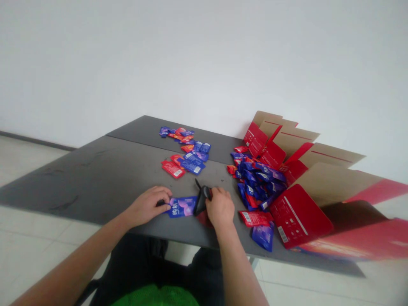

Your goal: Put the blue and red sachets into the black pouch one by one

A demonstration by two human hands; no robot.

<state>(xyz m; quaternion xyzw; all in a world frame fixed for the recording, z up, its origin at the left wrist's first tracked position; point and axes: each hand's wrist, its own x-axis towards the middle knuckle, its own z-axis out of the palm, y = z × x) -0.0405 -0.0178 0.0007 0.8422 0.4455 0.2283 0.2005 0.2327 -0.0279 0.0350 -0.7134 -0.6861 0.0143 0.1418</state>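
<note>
A purple pouch point(183, 207) with white lettering lies flat near the table's front edge. At its left end, my left hand point(151, 206) pinches the pouch between bent fingers and thumb; a small dark patch shows under those fingers. My right hand point(220, 207) is wrapped around a black hand tool point(201, 199) with a thin piece sticking up and a dark red part below. The tool rests over the pouch's right end and hides it. Its exact kind does not show clearly.
Beyond my hands, red and blue pouches point(193, 162) lie in loose groups on the grey table point(95, 178). To the right is a heap of pouches point(258, 178). It spills from open red cardboard boxes point(301, 214) with raised brown flaps. A white wall point(191, 63) stands behind.
</note>
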